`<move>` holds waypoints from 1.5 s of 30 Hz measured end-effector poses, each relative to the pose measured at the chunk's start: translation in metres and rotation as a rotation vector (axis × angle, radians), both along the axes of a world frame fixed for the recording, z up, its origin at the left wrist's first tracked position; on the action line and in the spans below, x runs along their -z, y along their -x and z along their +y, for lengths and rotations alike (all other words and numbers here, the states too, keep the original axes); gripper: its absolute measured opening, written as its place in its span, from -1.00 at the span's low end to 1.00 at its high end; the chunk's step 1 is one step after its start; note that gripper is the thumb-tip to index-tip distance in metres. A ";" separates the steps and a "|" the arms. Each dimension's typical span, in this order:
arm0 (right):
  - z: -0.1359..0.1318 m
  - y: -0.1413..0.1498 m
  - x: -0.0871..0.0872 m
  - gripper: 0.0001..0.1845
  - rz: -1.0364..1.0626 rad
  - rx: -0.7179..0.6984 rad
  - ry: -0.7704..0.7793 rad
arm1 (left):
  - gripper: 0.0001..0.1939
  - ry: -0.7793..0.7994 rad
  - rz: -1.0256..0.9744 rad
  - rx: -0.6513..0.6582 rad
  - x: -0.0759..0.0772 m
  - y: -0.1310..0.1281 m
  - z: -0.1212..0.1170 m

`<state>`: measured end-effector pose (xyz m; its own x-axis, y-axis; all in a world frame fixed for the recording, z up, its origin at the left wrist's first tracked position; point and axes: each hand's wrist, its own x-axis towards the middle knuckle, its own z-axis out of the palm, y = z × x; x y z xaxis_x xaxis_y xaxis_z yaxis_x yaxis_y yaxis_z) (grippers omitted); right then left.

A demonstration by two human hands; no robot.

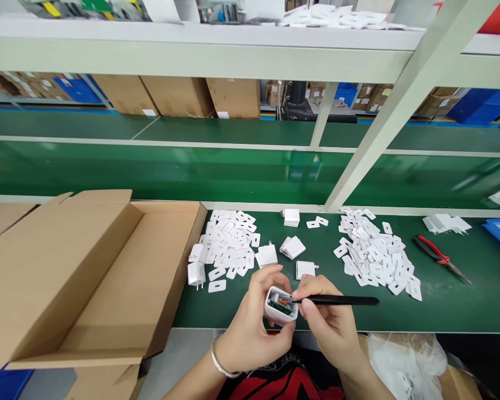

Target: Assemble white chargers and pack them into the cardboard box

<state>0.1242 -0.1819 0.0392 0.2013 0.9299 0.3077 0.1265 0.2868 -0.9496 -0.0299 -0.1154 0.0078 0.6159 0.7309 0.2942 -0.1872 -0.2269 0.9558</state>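
My left hand (261, 325) is closed around a white charger housing (280, 316), whose open end faces up and shows a green circuit board inside. Between the fingers and thumb of my right hand (327, 316) are black tweezers (341, 300). Their tips reach into the housing's opening, though the exact contact is hard to see. Just beyond my hands lie several white chargers, among them one (292, 248) tilted on the green bench and another (306, 270) with its prongs to the right.
White cover plates lie in a left pile (231, 241) and a right pile (377, 253). Red-handled pliers (441, 256) rest at the right, near more chargers (445, 223). An open cardboard box (95, 278) fills the left. A slanted frame post (375, 133) crosses the right side.
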 end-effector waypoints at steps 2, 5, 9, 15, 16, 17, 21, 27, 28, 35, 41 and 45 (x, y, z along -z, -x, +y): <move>0.001 0.000 0.001 -0.82 0.006 -0.001 -0.005 | -0.10 0.006 0.000 0.004 0.001 0.000 0.000; 0.003 0.000 0.001 -0.81 0.002 -0.013 -0.014 | -0.10 0.002 0.006 0.006 0.002 0.000 0.000; 0.005 0.001 0.002 -0.82 0.002 -0.008 -0.009 | -0.12 -0.012 0.015 -0.008 0.002 0.000 0.000; 0.005 0.004 0.005 -0.83 0.034 0.015 0.035 | -0.12 -0.007 0.030 -0.013 0.002 0.001 0.001; 0.005 0.004 0.005 -0.83 0.044 0.018 0.044 | -0.12 -0.003 0.031 -0.012 0.002 0.001 0.001; 0.006 0.005 0.006 -0.84 0.060 0.022 0.048 | -0.13 -0.001 0.029 -0.012 0.003 0.001 0.001; 0.011 0.007 0.004 -0.84 0.167 0.013 0.030 | -0.12 -0.015 0.004 -0.023 0.004 0.000 0.002; 0.006 0.000 0.003 -0.84 0.090 0.060 -0.033 | -0.12 -0.097 -0.046 -0.069 0.009 0.001 0.004; 0.005 -0.001 0.002 -0.84 0.041 0.058 -0.029 | -0.12 -0.125 -0.048 -0.081 0.010 0.001 0.004; 0.002 -0.002 -0.002 -0.84 -0.204 -0.011 0.132 | -0.16 -0.149 0.021 -0.106 0.014 0.001 0.005; 0.026 -0.061 0.028 -0.80 -0.343 0.415 0.069 | -0.50 0.001 0.098 -0.103 0.033 0.010 0.019; 0.052 -0.125 0.060 -0.66 -1.033 0.329 0.198 | -0.62 0.062 0.095 -0.140 0.060 0.017 0.037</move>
<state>0.2493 -0.1300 -0.0212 0.1797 0.9294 0.3223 0.9284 -0.0518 -0.3680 -0.0466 -0.0787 -0.0527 0.5295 0.8265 0.1910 -0.0657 -0.1845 0.9806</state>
